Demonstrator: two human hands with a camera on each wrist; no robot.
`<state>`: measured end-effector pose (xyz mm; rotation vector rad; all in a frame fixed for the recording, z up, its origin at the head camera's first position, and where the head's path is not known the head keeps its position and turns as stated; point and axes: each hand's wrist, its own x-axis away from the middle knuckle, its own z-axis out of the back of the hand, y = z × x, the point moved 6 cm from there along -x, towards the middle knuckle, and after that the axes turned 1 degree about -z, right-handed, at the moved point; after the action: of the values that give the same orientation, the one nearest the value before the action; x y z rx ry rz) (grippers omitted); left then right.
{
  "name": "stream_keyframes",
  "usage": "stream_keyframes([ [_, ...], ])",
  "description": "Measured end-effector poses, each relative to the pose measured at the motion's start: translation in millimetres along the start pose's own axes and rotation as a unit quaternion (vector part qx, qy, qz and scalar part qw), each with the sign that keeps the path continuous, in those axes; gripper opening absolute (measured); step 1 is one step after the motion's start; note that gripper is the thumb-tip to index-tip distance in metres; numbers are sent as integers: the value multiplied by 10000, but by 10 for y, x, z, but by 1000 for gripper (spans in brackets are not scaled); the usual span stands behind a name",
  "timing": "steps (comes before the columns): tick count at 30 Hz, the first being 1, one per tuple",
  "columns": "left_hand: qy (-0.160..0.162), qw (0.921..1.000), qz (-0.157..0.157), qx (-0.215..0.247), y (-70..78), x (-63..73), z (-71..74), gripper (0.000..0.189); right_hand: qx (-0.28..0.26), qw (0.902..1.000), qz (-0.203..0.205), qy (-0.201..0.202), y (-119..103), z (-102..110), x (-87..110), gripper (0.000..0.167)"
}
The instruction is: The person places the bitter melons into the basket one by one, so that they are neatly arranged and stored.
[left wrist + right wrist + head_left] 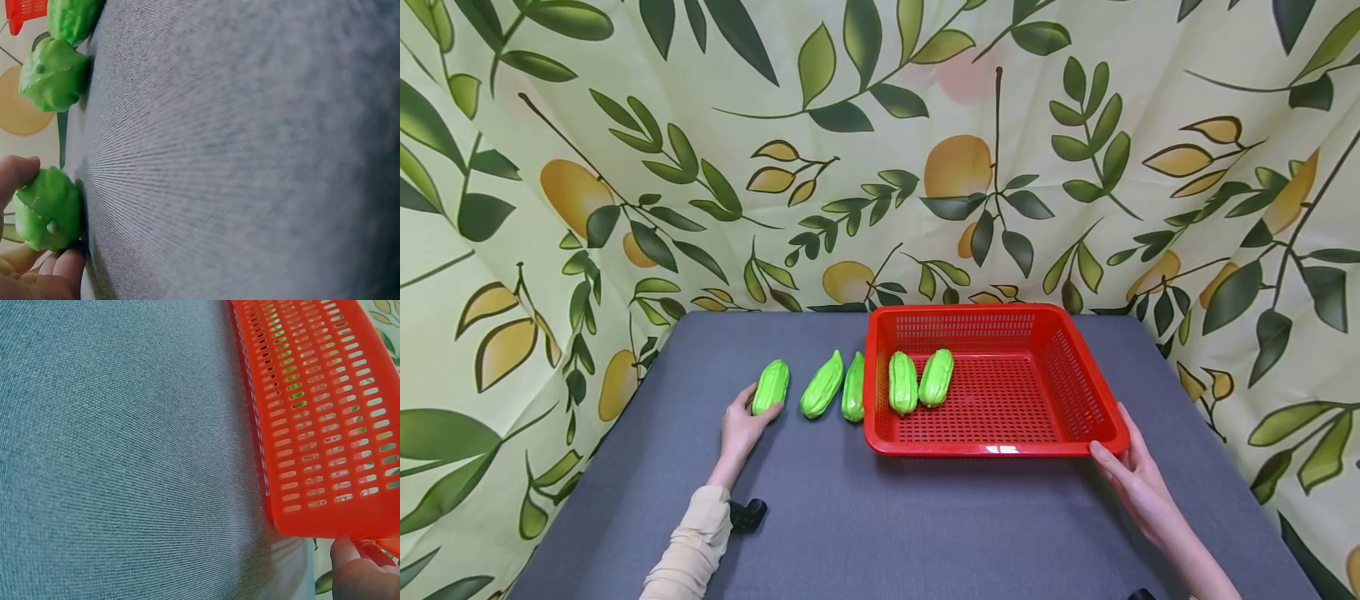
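My left hand (747, 423) grips a bright green, ribbed bitter melon (771, 387) at the left of the table. In the left wrist view the thumb and fingers lie on opposite sides of that melon (50, 211), close to the cloth. My right hand (1138, 475) holds the near right corner of a red perforated plastic basket (985, 450), thumb at the rim. Inside the basket, two more bitter melons lie side by side on the left, one (902, 383) beside the other (936, 377). The right wrist view shows the basket's slotted side (325, 425) and part of the hand.
Between my left hand and the basket lie two other bitter melons, one tilted (822, 385) and one (853, 387) right against the basket's left edge. A grey cloth (880, 525) covers the table. A leaf-patterned curtain (880, 167) hangs behind and along both sides.
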<state>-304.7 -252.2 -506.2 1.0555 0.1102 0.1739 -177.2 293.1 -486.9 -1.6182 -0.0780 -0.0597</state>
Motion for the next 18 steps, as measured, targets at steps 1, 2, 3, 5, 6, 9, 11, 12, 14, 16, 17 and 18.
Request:
stream_keyframes([
  [1, 16, 10000, -8, -23, -2, 0, -1, 70, 27, 10000, -7, 3, -2, 2, -1, 79],
  [2, 28, 10000, -15, -43, -3, 1, -1, 69, 55, 10000, -15, 5, -2, 3, -1, 79],
  [3, 42, 10000, -23, -66, -2, 2, -2, 69, 64, 10000, -23, 8, -3, 4, -3, 79],
  [5, 62, 9999, -16, -110, -8, 6, -4, 69, 69, 10000, -34, 13, 0, 4, -4, 79],
  [6, 74, 9999, -2, -118, -7, 11, -4, 69, 73, 10000, -41, 19, 3, 5, -5, 79],
  [9, 89, 9999, 1, -129, 14, 30, -2, 69, 53, 10000, -32, 22, 10, 7, -6, 80],
  [11, 107, 9999, 13, -113, 31, 46, -1, 69, 33, 10000, -2, 20, 15, 8, -4, 80],
  [12, 113, 9999, 14, -99, 37, 50, -2, 69, 21, 10000, 18, 15, 16, 8, -2, 79],
  [14, 128, 9999, 12, -90, 48, 54, -4, 68, -12, 10000, 53, -3, 19, 6, 1, 79],
  [16, 160, 9999, 29, -54, 54, 56, -5, 68, -41, 9999, 93, -23, 17, 4, 1, 80],
  [17, 173, 9998, 30, -31, 60, 54, -4, 68, -43, 9999, 101, -28, 16, 3, 2, 80],
  [18, 192, 9998, 31, -7, 68, 50, -4, 68, -41, 9999, 106, -29, 13, 5, 3, 79],
])
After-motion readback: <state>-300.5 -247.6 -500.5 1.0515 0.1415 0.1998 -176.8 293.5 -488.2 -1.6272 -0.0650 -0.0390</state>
